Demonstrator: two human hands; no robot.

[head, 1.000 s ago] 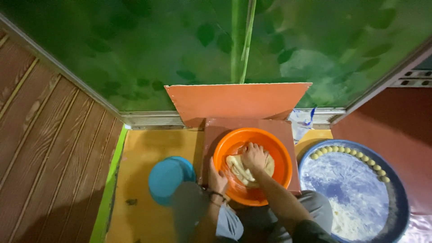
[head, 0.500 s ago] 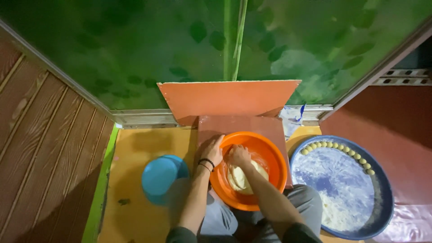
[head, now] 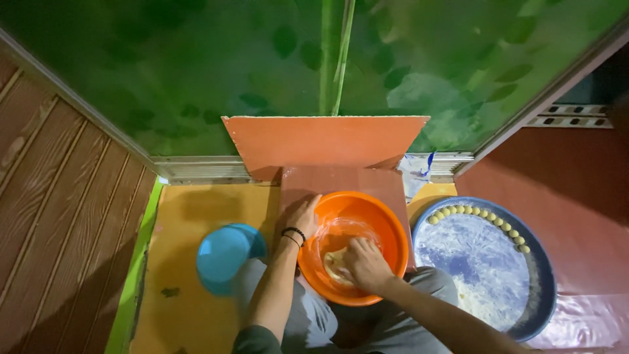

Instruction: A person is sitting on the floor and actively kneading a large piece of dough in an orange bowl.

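1. Orange plastic is what we see first in the head view: an orange bowl [head: 352, 246] sits on a sheet of cardboard [head: 341, 177] on the floor, right in front of our knees.
2. Our left hand [head: 301, 215] lies flat on the bowl's left rim with the fingers together, steadying it; a dark bead bracelet [head: 294, 234] circles that wrist.
3. Our right hand [head: 364, 263] is down inside the bowl, fingers curled over a pale lump of dough [head: 335, 265] that rests against the near wall. We cannot tell how tightly the fingers close on it.
4. To the right, a wide blue tray [head: 486, 265] dusted with flour carries a row of small dough balls [head: 478, 213] along its far rim, well apart from the bowl.
5. To the left, a small blue bowl [head: 226, 254] stands near our left forearm, untouched.
6. We judge the step in hand to be working or pinching off dough in the bowl.
7. Any next move would, in our view, call for a firm hold on the rim and a clean, small pinch to match the balls on the tray.
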